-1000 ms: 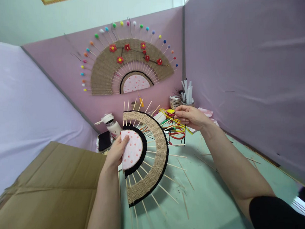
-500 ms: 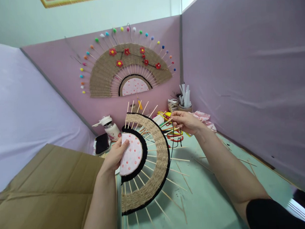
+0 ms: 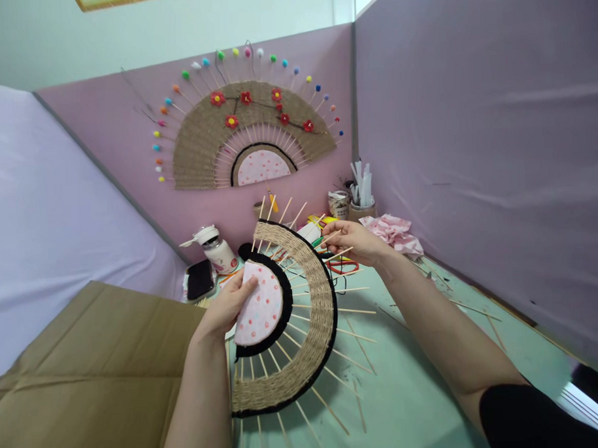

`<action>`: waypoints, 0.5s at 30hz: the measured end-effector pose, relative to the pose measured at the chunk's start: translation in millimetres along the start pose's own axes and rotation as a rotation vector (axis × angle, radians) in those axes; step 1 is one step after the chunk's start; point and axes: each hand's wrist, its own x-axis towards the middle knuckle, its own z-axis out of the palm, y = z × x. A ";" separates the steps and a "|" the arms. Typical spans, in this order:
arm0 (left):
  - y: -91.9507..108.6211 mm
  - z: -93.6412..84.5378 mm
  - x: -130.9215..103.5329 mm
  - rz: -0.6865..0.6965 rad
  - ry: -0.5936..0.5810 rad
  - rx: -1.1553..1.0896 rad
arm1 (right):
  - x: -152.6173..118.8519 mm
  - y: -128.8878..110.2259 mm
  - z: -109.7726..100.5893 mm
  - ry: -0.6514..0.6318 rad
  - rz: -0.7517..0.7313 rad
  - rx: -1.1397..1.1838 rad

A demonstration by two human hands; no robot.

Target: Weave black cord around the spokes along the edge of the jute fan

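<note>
A small half-round fan (image 3: 321, 308) is held up above the left edge of a pale green desk (image 3: 413, 390), its straight side turned left and its curve facing right. The left hand (image 3: 232, 305) has a closed grip on its dotted centre (image 3: 265, 302), thumb in front and fingers behind, probably to steady the frame without covering the rim. The right hand (image 3: 352, 240) is at the upper right rim among the bare stick tips; its fingertips pinch together, apparently on a black cord (image 3: 336, 281) that loops below — the exact contact is hard to see. Holding the cord out from the rim likely keeps it clear of the sticks.

The fan mixes textures: smooth, pink-spotted white material at the centre, a thick black border, thin pale sticks spread like rays, then a ribbed tan band of twisted fibre edged in black.

Behind, a larger fan (image 3: 191, 146) hangs on the pink partition (image 3: 105, 159), with red flowers and bright round tips. Near the desk's far left corner are a white bottle (image 3: 222, 257) and a flat black object (image 3: 200, 281); towards the far right sit a jar (image 3: 338, 206) and crumpled pink-and-white material (image 3: 391, 232). Creased brown cardboard (image 3: 98, 368) lies left of the desk.
</note>
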 end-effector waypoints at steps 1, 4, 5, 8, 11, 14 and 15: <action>0.5 -0.2 -0.2 -0.002 0.002 -0.002 | -0.2 -0.3 -1.9 0.006 -0.033 -0.039; 0.6 -1.0 0.0 -0.006 0.013 0.007 | -1.9 -3.2 -6.6 0.027 -0.101 -0.147; 0.3 -1.4 0.3 -0.006 0.015 0.009 | -2.7 -4.6 -7.6 0.038 -0.105 -0.167; -1.4 -2.7 1.6 -0.011 0.011 0.002 | -4.8 -8.9 -9.1 0.084 -0.094 -0.172; -2.5 -3.5 2.6 -0.019 0.007 0.009 | -5.2 -10.6 -9.1 0.109 -0.095 -0.165; -2.5 -3.2 2.6 -0.020 0.012 0.033 | -4.2 -9.9 -9.1 0.115 -0.096 -0.164; -2.3 -2.8 2.4 -0.022 0.013 0.039 | -3.9 -9.6 -9.3 0.119 -0.092 -0.156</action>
